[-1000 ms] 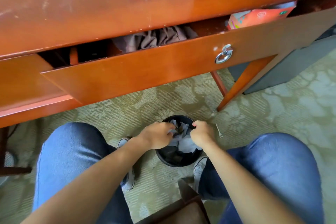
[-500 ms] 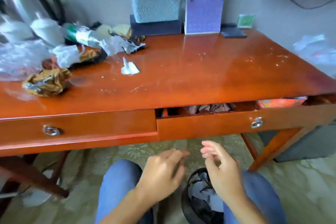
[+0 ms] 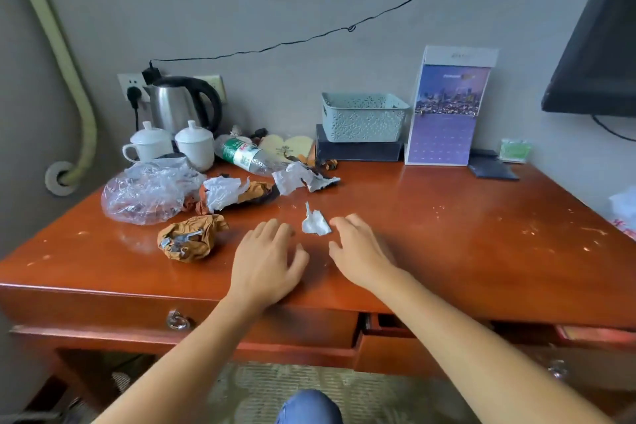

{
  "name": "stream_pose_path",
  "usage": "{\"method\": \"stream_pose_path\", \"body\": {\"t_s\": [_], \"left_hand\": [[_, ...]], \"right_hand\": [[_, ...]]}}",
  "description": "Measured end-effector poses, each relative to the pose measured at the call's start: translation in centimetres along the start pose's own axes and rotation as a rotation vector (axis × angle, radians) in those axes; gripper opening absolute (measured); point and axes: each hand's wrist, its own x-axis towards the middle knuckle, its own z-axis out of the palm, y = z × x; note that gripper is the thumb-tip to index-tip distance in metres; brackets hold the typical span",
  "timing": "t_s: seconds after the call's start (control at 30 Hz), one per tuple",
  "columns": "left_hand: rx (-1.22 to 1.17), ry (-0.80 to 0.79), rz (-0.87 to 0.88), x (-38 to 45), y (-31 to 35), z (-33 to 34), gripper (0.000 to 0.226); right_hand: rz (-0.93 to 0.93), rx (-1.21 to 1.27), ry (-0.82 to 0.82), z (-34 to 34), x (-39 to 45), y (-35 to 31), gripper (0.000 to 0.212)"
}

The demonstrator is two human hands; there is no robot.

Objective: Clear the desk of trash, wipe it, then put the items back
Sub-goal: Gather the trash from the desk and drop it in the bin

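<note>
You are reaching both hands out over the red-brown tabletop (image 3: 447,234), palms down. Your left hand (image 3: 266,260) is lying with its fingers straight and relaxed, holding nothing, just left of a small white paper scrap (image 3: 315,224). Your right hand (image 3: 358,253) is also spread loosely and gripping nothing; its fingertips are sitting just beside the scrap's right edge, and whether they are touching it is hard to tell.

The rest of the trash is lying to the left and behind your hands. A crumpled brown wrapper (image 3: 191,240) is sitting near your left hand. Behind it, a clear plastic bag (image 3: 148,194) is bunched up, with a crumpled white and brown wrapper (image 3: 234,194) beside it and a torn white paper piece (image 3: 297,181) further right. A plastic bottle (image 3: 242,155) with a green label is lying on its side behind those.

At the back left, two white lidded cups (image 3: 172,144) are standing in front of a steel kettle (image 3: 184,105). A pale blue basket (image 3: 364,115) is resting on a dark box (image 3: 358,150), and a purple calendar stand (image 3: 447,107) is standing upright just to its right. The right drawer (image 3: 389,344) under the tabletop is sitting partly open.
</note>
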Motion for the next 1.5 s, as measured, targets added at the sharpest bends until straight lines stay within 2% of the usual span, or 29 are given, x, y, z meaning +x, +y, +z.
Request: {"method": "stream_pose_path", "body": {"t_s": [0.13, 0.27, 0.4, 0.5, 0.6, 0.67, 0.77, 0.8, 0.9, 1.07, 1.17, 1.23, 1.33, 1.5], "left_hand": [[-0.012, 0.031, 0.017, 0.1, -0.2, 0.2, 0.024], [-0.01, 0.014, 0.025, 0.0, 0.0, 0.4, 0.026], [-0.006, -0.002, 0.046, 0.2, -0.1, 0.6, 0.024], [-0.006, -0.015, 0.045, 0.3, -0.1, 0.6, 0.024], [-0.015, -0.006, 0.045, 0.3, -0.1, 0.7, 0.023], [-0.019, -0.003, 0.043, 0.3, -0.1, 0.6, 0.022], [-0.019, -0.007, 0.038, 0.2, -0.1, 0.6, 0.022], [-0.019, -0.007, 0.037, 0.1, -0.1, 0.7, 0.022], [-0.022, 0.01, 0.037, 0.2, 0.0, 0.7, 0.021], [-0.013, 0.02, 0.03, 0.0, 0.1, 0.6, 0.02], [-0.008, 0.002, 0.04, 0.0, 0.2, 0.4, 0.021], [-0.006, -0.012, 0.065, -0.2, 0.2, 0.2, 0.026], [-0.041, -0.037, 0.103, -0.8, 1.1, -0.1, 0.04], [-0.288, -0.158, 0.067, -1.8, 5.7, 0.4, 0.099]], "right_hand": [[0.033, -0.096, -0.04, 1.9, 4.9, -0.9, 0.044], [-0.027, -0.18, 0.003, 2.5, 8.8, -0.6, 0.02], [0.01, -0.162, 0.11, 1.1, 13.4, 0.2, 0.016], [0.022, -0.147, 0.09, -0.2, 16.7, -0.1, 0.039], [0.057, -0.118, -0.09, 0.1, 19.3, -0.3, 0.063], [0.09, -0.101, -0.218, 1.1, 20.0, -0.1, 0.048], [0.079, -0.109, -0.147, 2.0, 19.6, 0.2, 0.012], [0.069, -0.112, -0.106, 1.9, 19.0, 0.3, 0.008], [0.067, -0.114, -0.031, 1.5, 16.6, 1.3, 0.009], [0.01, -0.231, -0.072, 0.0, 11.7, 1.9, 0.004], [0.024, -0.229, -0.038, -1.1, 8.0, 2.8, 0.007], [0.042, -0.203, 0.021, -1.4, 5.2, 3.7, 0.016], [0.075, -0.148, 0.061, -2.0, 1.1, 5.0, 0.019], [0.133, -0.08, 0.143, -2.8, -4.6, 7.4, 0.021]]}}
